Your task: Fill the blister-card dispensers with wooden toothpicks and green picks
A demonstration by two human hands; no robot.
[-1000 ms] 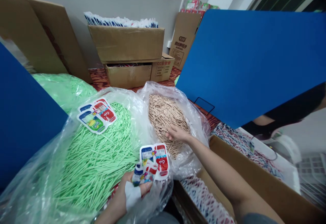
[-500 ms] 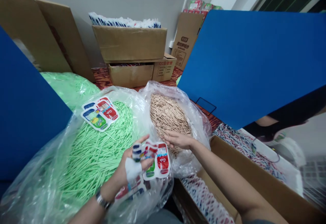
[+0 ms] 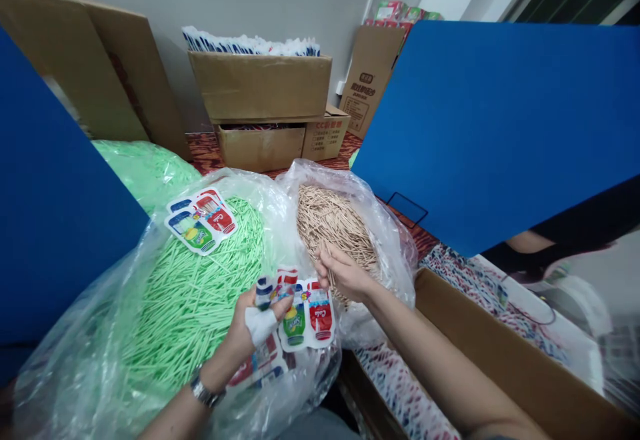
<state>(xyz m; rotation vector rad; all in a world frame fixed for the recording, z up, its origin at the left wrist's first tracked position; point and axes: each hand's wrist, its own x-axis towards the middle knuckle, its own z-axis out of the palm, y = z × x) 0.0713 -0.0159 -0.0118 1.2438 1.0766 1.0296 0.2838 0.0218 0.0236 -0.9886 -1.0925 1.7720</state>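
My left hand [image 3: 250,327], with a white bandage on the thumb, is closed on a strip of small printed sachets [image 3: 300,313] held above a clear bag of green sticks [image 3: 195,307]. My right hand [image 3: 343,273] pinches a thin tan stick at the edge of a clear bag of tan sticks [image 3: 333,220]. Another stack of printed sachets [image 3: 201,220] lies on top of the green sticks. More sachets lie under my left wrist.
Blue panels stand at the left [image 3: 55,213] and the right [image 3: 490,120]. Cardboard boxes [image 3: 260,87] are stacked at the back; one holds white packets. An open box [image 3: 500,353] at the lower right holds printed packets. Another person's dark-clothed limb [image 3: 565,233] shows below the right panel.
My left hand rose with the sachet strip and turned it face up. My right hand drew back from the tan pile toward the strip, its fingers closing on a stick.
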